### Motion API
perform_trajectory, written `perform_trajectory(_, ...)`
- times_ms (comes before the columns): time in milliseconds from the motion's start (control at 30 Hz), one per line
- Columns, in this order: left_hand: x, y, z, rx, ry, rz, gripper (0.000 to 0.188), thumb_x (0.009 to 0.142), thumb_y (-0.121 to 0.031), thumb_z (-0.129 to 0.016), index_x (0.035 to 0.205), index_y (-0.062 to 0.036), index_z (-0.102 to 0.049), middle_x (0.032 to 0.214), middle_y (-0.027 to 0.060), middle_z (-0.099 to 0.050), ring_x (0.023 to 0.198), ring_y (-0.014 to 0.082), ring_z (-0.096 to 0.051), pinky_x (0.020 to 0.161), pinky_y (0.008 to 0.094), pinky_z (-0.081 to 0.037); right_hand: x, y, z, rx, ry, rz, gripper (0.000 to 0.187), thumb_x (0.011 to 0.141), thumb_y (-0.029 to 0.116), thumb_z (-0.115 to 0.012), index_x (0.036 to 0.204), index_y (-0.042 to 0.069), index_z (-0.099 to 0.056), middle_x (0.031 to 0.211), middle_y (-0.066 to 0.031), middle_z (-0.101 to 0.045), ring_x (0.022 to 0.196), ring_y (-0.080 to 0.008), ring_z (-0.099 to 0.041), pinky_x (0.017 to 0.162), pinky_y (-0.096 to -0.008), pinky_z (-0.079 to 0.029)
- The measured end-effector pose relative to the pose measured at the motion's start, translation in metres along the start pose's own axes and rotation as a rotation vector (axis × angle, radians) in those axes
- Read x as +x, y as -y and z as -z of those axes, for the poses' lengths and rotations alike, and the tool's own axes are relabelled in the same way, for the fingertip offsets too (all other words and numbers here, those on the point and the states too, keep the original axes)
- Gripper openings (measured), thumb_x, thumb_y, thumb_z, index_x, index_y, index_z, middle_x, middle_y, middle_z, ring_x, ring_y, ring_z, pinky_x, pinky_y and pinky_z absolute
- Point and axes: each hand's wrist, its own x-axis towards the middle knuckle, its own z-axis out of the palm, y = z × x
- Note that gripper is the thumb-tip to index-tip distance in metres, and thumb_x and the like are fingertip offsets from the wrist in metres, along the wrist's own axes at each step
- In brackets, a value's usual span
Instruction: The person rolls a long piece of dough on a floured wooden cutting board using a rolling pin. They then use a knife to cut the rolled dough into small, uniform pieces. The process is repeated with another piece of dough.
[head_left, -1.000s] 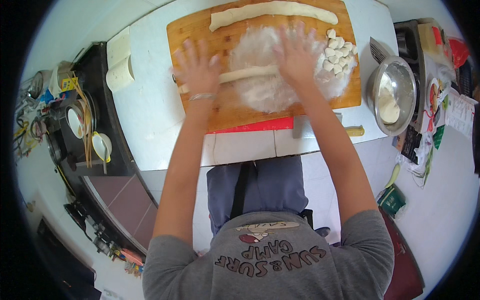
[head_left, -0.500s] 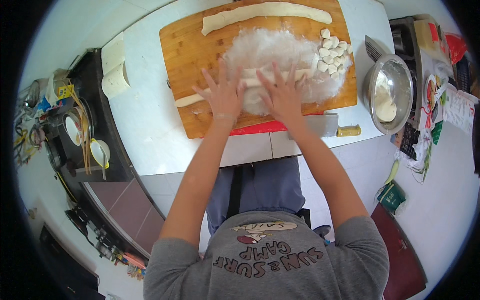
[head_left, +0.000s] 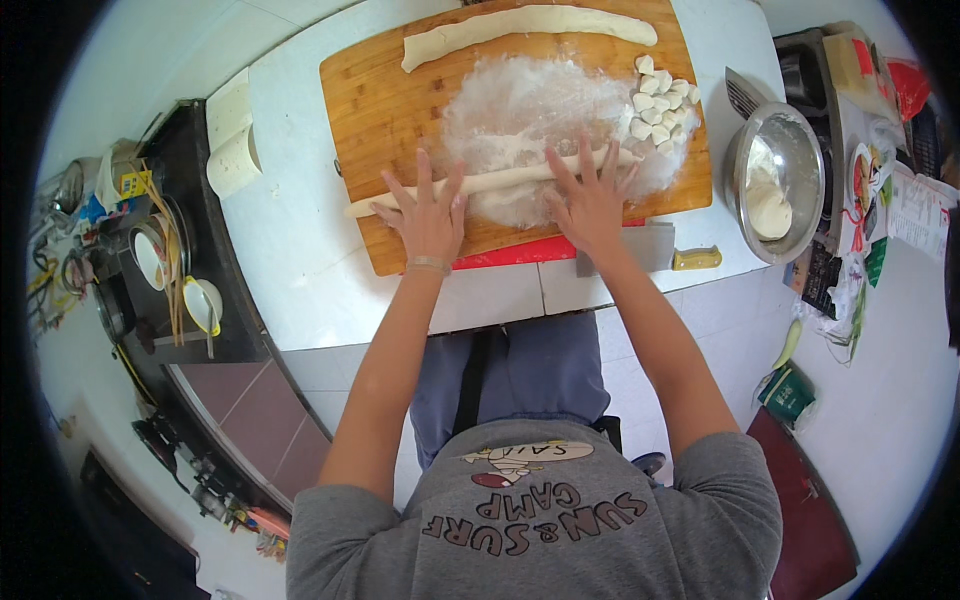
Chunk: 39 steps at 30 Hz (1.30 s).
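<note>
A long thin dough rope lies across the floured wooden board. My left hand rests flat on its left part, fingers spread. Over its right part lies my right hand, also with fingers stretched apart. Loose white flour covers the middle of the board beyond the rope. A thicker strip of dough lies along the far edge. Several small cut dough pieces sit in a cluster at the board's right side.
A cleaver with a yellow handle lies by the table's near edge, beside something red under the board. To the right stands a metal bowl holding a dough lump. White bowls and chopsticks are on the dark counter at left.
My hands have moved farther apart, the left one to the left and slightly nearer me. The dough rope between them now shows more plainly and has shifted slightly.
</note>
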Motion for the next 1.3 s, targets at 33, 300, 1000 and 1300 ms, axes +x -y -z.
perform_trajectory(33, 0.012, -0.003, 0.004, 0.01, 0.027, 0.057, 0.046, 0.101, -0.045, -0.034, 0.147, -0.0415, -0.037, 0.163, 0.0037, -0.015, 0.142, 0.0553, -0.007, 0.102, 0.081, 0.0, 0.009, -0.003, 0.001, -0.03, 0.0, 0.012, 0.058, 0.091, 0.053, -0.051, 0.146, 0.039, -0.041, 0.16, -0.011, -0.021, 0.141, -0.0542, -0.017, 0.106, -0.077, -0.011)
perform_trajectory(300, 0.077, 0.021, -0.013, 0.034, -0.199, 0.155, 0.049, 0.102, -0.048, -0.03, 0.149, -0.038, -0.035, 0.163, 0.0068, -0.015, 0.143, 0.0546, -0.005, 0.106, 0.0774, -0.002, 0.082, -0.021, -0.021, 0.085, -0.205, -0.024, 0.054, 0.095, 0.052, -0.045, 0.147, 0.039, -0.04, 0.161, -0.0136, -0.02, 0.14, -0.0551, -0.02, 0.106, -0.0762, -0.01)
perform_trajectory(1000, 0.102, -0.041, -0.002, -0.073, -0.267, -0.153, 0.054, 0.096, -0.038, -0.049, 0.149, -0.0287, -0.038, 0.159, 0.0096, -0.026, 0.146, 0.0405, -0.019, 0.114, 0.0651, -0.011, 0.097, 0.026, -0.012, 0.11, -0.237, 0.05, 0.058, 0.092, 0.058, -0.049, 0.145, 0.035, -0.044, 0.159, -0.0185, -0.021, 0.141, -0.0533, -0.019, 0.109, -0.0722, -0.012)
perform_trajectory(1300, 0.009, -0.024, -0.003, -0.065, -0.128, -0.271, 0.05, 0.098, -0.039, -0.045, 0.147, -0.0321, -0.041, 0.16, 0.0066, -0.025, 0.144, 0.0482, -0.017, 0.114, 0.0646, -0.013, -0.02, 0.016, 0.003, 0.131, 0.006, 0.054, 0.058, 0.092, 0.051, -0.051, 0.146, 0.033, -0.043, 0.158, -0.0176, -0.023, 0.141, -0.0525, -0.018, 0.11, -0.0698, -0.015)
